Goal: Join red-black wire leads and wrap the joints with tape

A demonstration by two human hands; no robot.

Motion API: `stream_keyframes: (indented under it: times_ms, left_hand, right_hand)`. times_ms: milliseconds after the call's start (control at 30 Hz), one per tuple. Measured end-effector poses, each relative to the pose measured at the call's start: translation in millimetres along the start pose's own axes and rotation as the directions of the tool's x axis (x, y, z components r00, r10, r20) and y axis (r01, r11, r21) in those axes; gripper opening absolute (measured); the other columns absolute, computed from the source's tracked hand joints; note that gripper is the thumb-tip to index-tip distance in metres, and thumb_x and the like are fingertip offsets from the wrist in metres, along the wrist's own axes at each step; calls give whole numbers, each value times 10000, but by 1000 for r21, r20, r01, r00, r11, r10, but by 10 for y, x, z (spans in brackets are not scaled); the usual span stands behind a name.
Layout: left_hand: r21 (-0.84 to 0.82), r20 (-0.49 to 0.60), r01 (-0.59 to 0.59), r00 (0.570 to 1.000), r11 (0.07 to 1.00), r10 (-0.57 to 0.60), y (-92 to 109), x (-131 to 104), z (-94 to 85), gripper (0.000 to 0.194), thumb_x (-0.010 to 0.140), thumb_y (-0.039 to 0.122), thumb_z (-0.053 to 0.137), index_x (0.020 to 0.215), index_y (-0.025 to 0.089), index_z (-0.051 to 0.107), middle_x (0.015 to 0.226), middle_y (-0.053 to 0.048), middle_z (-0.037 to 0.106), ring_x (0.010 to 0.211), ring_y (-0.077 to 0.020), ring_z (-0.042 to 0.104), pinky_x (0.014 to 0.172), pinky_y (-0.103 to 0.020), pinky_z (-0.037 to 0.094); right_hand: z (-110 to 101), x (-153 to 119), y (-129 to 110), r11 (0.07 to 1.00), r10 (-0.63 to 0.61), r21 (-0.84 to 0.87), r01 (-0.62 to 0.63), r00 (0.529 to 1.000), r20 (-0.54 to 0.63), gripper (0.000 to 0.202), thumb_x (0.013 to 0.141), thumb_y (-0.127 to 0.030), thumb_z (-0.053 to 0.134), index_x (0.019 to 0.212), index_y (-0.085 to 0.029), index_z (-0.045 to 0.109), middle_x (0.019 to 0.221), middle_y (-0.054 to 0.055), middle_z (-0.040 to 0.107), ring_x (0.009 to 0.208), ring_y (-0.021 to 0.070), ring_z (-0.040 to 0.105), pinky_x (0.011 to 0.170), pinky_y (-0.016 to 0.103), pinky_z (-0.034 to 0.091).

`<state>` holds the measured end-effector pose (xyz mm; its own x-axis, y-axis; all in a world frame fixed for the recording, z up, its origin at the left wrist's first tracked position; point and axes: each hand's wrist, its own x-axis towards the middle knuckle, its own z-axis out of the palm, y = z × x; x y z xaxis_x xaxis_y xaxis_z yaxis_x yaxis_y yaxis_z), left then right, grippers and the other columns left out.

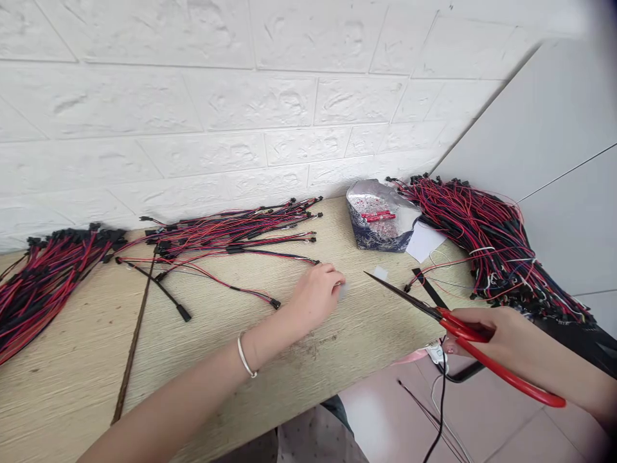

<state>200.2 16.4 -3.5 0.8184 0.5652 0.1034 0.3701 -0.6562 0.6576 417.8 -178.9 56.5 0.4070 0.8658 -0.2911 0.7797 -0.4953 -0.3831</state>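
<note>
My left hand [318,294], with a silver bangle at the wrist, is low over the table, its fingers pinched on a small translucent piece [342,291] that shows only partly past the fingertips. Just behind its knuckles ends a red-and-black wire harness [270,256]. In my right hand [501,337] is a pair of red-handled scissors [465,329]. Their dark, pointed blades lie together and point left toward my left hand. Another small translucent piece [380,273] lies near the scissor tips. Beside the blades lies a black strip [429,287].
Bundled red-and-black wires [477,225] fill the table's right side. More wire harnesses lie at the middle [231,226] and left [53,276]. An open bag [380,235] with small red pieces stands near the wall. A black cable [442,399] hangs over the front edge.
</note>
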Motion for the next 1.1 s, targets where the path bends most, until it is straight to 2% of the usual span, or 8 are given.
stream_keyframes:
  times_ms: [100,233,367,633,733,833,967,1100]
  left_hand:
    - [-35,-35,54,998,998,-55,3,-9,5,198,797,55,502,885,164,642,893,-54,666,845,-193,608,779,-329,467]
    - [-191,-77,182,977,965,-200,32,-29,-34,193,772,74,542,937,171,569,815,-15,650,693,-139,595,629,-260,454]
    - [-390,-116,265,936,882,-333,93,-30,-136,215,734,42,555,895,183,531,784,6,617,693,-120,576,609,-233,426]
    - [-462,-161,226,930,858,-332,181,-32,-266,235,739,46,557,918,192,517,772,15,615,685,-118,580,604,-232,425]
    - [-454,-167,222,930,863,-327,195,-40,-259,243,738,46,554,927,192,515,777,10,630,686,-123,586,610,-239,434]
    - [-469,-155,212,936,858,-316,206,-53,-248,228,751,70,561,938,193,515,774,8,649,674,-123,587,611,-240,437]
    - [-511,-124,223,937,830,-328,221,-67,-251,205,762,99,570,939,191,522,768,5,663,653,-118,582,585,-229,420]
    - [-563,-84,236,937,792,-339,229,-75,-263,209,759,100,563,942,189,518,748,12,660,625,-108,561,562,-218,393]
  right_hand:
    - [14,2,-40,999,26,24,-31,980,195,331,757,-495,573,683,-175,615,620,-9,444,588,142,395,519,241,328]
    - [29,38,-140,999,19,22,-24,980,200,348,756,-501,577,667,-165,560,625,-20,381,609,137,333,546,245,294]
    - [50,90,-155,999,-14,-30,19,988,155,355,727,-503,610,635,-164,554,590,-29,369,586,130,311,532,244,272]
    - [65,91,-122,997,-60,-28,66,983,174,385,743,-547,600,678,-168,600,594,-30,357,593,129,292,525,240,272]
    - [40,58,-198,996,-75,-28,80,983,167,329,754,-492,604,684,-171,606,588,-28,354,587,130,286,522,248,269]
    - [19,48,-261,993,-102,-44,111,981,168,293,775,-441,589,665,-170,590,576,-28,339,573,127,274,513,253,258]
    - [32,85,-243,985,-141,-75,153,979,146,344,750,-500,610,629,-180,578,552,-31,359,548,122,286,492,245,256]
    - [48,109,-214,987,-114,-98,128,984,139,365,731,-528,622,614,-188,560,549,-36,362,544,123,309,500,240,268]
